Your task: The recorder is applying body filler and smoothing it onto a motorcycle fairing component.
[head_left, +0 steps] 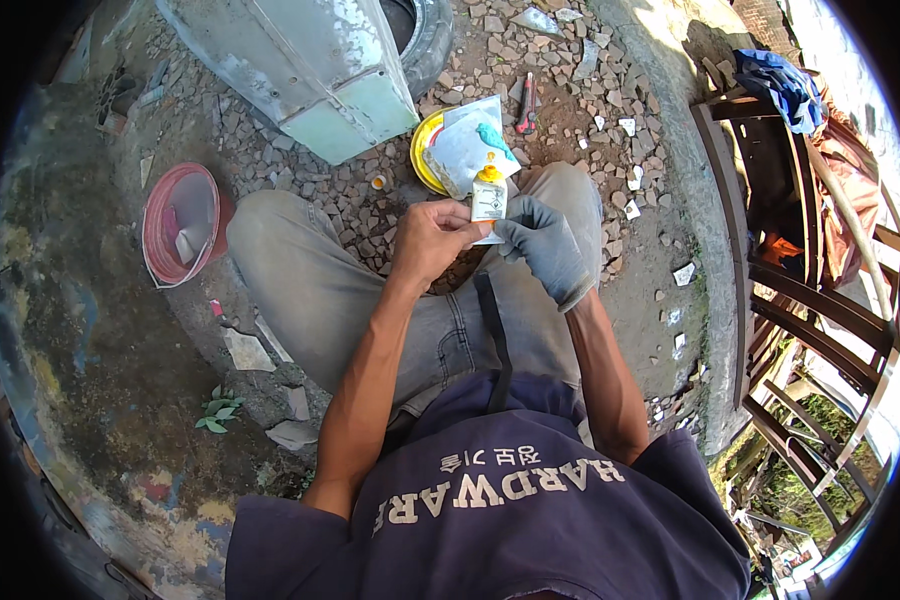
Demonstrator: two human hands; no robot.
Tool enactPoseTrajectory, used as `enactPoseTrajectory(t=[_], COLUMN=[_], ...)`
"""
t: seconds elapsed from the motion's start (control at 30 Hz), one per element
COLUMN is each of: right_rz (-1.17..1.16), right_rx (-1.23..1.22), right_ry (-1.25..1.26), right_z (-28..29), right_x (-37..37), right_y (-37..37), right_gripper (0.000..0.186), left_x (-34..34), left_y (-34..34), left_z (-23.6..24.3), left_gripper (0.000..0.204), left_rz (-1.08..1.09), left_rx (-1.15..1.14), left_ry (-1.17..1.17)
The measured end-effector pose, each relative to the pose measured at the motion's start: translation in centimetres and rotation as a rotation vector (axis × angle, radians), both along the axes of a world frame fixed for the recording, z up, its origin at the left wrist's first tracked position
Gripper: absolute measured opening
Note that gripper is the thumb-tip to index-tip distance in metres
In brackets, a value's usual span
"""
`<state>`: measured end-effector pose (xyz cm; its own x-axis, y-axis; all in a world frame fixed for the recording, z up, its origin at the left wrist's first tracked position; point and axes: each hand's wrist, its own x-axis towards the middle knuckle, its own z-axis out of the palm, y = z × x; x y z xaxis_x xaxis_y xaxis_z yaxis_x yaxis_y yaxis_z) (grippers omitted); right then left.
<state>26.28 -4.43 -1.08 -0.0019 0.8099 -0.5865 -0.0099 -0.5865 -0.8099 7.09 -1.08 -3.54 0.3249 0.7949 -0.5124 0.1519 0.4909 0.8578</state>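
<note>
Between my knees, a small whitish tube [489,203] with a yellow upper end and orange near its bottom is held by both hands. My bare left hand [432,240] pinches its left side between thumb and fingers. On the lower right side, my right hand [547,246], in a grey glove, grips it too. Just beyond the tube lies a pale flat sheet [460,150] bearing a turquoise smear of paste [492,138] and a small yellow dab [490,157]. The sheet rests over a round yellow container [425,150], which it partly covers.
A pale green and grey panel-like body [345,115] stands ahead, beside a tyre [428,40]. A red-and-black cutter-like tool [527,103] lies on broken stones. A small orange-and-white cap [378,182] is nearby. A pink bucket [155,235] sits left; a wooden frame [730,200] stands right.
</note>
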Motion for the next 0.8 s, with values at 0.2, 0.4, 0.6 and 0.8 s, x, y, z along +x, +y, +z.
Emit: enactPoseTrajectory(t=[0.2, 0.4, 0.6, 0.8], right_rz=[-0.037, 0.015, -0.042, -0.021], right_rx=[0.136, 0.102, 0.093, 0.034], right_ry=[-0.016, 0.015, 0.043, 0.072], right_z=[-0.8, -0.5, 0.2, -0.8], right_x=[-0.1, 0.6, 0.1, 0.6], right_y=[0.0, 0.0, 0.1, -0.4], right_gripper=[0.008, 0.010, 0.012, 0.016], left_x=[0.1, 1.0, 0.4, 1.0], left_y=[-0.1, -0.9, -0.6, -0.6], left_z=[-0.2, 0.1, -0.8, 0.7], left_gripper=[0.018, 0.015, 0.016, 0.011], left_rz=[0.055, 0.133, 0.142, 0.184], left_rx=[-0.289, -0.015, -0.180, -0.052], left_ry=[-0.173, -0.142, -0.303, -0.148])
